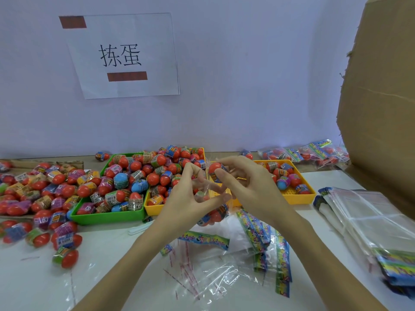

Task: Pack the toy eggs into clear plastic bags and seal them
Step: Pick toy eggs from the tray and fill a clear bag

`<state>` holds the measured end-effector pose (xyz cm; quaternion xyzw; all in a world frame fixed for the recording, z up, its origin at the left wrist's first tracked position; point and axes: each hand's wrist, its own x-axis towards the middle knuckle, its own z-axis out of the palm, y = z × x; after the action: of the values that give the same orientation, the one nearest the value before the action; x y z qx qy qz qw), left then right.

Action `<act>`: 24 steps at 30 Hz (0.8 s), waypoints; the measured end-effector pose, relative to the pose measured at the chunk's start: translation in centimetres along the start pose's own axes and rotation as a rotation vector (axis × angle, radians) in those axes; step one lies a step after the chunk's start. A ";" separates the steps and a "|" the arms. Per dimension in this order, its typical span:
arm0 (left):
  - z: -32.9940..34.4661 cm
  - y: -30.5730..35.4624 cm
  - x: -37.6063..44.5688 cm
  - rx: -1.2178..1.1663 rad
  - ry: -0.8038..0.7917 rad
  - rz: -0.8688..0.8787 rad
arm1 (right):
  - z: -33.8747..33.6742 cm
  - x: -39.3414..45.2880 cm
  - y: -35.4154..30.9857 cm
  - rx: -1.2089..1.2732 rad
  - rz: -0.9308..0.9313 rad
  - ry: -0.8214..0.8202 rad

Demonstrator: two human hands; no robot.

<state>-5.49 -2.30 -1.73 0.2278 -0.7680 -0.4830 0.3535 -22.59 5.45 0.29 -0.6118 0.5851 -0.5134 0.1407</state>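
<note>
My left hand (190,196) holds open the mouth of a clear plastic bag (213,212) that has toy eggs inside, thumb and fingers pinching its rim. My right hand (244,182) grips a red toy egg (214,169) with a printed wrap just above the bag's mouth. A green tray (107,217) and a yellow tray (152,209) behind my hands are heaped with red and blue toy eggs. Another yellow tray (298,198) to the right holds a few eggs.
Loose toy eggs (45,198) cover the table's left side. Empty bags with colourful headers (258,243) and peeled sealing strips (186,265) lie near me. A stack of fresh bags (370,221) sits right, filled bags (314,153) at the back, a cardboard box (381,86) far right.
</note>
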 end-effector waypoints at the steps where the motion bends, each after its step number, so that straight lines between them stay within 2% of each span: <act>1: -0.1 -0.1 0.0 0.015 -0.001 -0.003 | 0.0 0.0 0.1 0.007 0.004 0.000; 9: 0.0 0.0 0.0 0.038 -0.038 0.032 | 0.1 0.2 0.1 0.165 0.037 0.156; 12: 0.1 0.0 0.0 0.033 -0.035 0.023 | -0.2 0.1 0.1 0.134 0.042 0.106; 16: -0.1 -0.4 0.1 0.045 0.009 0.017 | -0.5 0.0 0.2 -0.024 0.030 -0.035; 20: -0.1 -0.8 0.2 0.043 0.010 0.003 | -0.2 -0.2 0.0 -0.024 0.048 -0.176; 24: -0.2 -1.0 0.4 0.038 0.045 -0.016 | -0.2 -0.2 0.1 -0.033 0.031 -0.195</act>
<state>-5.54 -3.13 -2.47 0.2513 -0.7670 -0.4659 0.3626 -22.73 5.68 0.19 -0.6519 0.5864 -0.4395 0.1951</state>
